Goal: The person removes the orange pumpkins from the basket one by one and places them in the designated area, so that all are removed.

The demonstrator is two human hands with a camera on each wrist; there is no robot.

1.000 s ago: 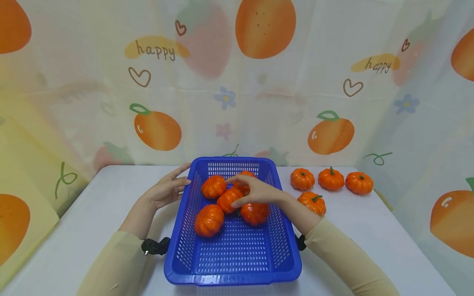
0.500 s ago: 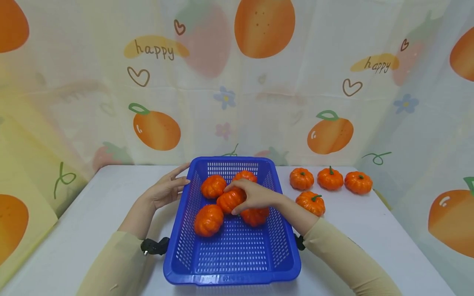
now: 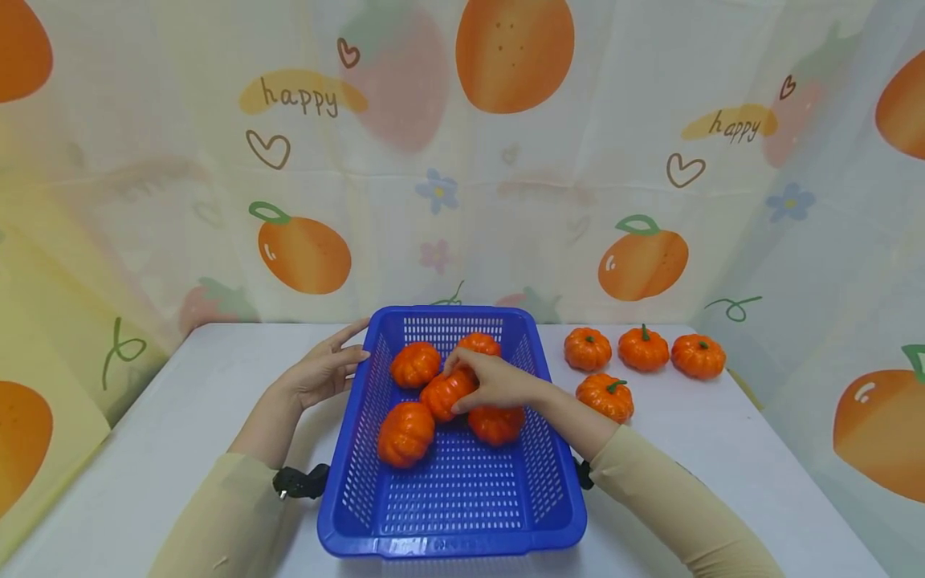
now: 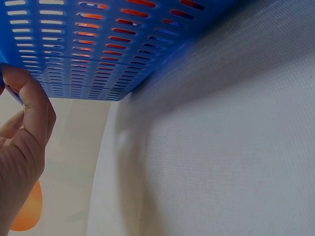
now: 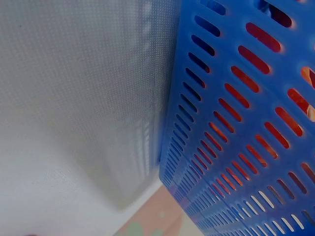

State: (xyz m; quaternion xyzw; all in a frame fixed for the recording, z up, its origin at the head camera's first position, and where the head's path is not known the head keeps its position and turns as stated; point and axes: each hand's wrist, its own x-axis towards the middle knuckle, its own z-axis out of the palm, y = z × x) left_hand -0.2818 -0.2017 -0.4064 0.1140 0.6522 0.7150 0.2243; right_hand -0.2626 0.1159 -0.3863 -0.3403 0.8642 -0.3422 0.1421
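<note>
White table (image 3: 723, 433): only the head view overlooks the basket (image 3: 454, 544), lengthwise away.
Right hand (image 3: 495, 381) pinches a pumpkin (image 3: 441, 396); left hand (image 3: 325, 373) loosely extended.

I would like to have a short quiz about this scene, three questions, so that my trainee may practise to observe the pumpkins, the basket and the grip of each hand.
1. Count: how many orange pumpkins lie on the table, outside the blue basket?

2. True or false: the left-hand grip is outside the basket.

3. Choose one: the right-hand grip holds
A) the far rim of the basket
B) the middle pumpkin of those in the basket
C) a pumpkin on the table

Key: 1. Four. 2. True. 3. B.
</note>
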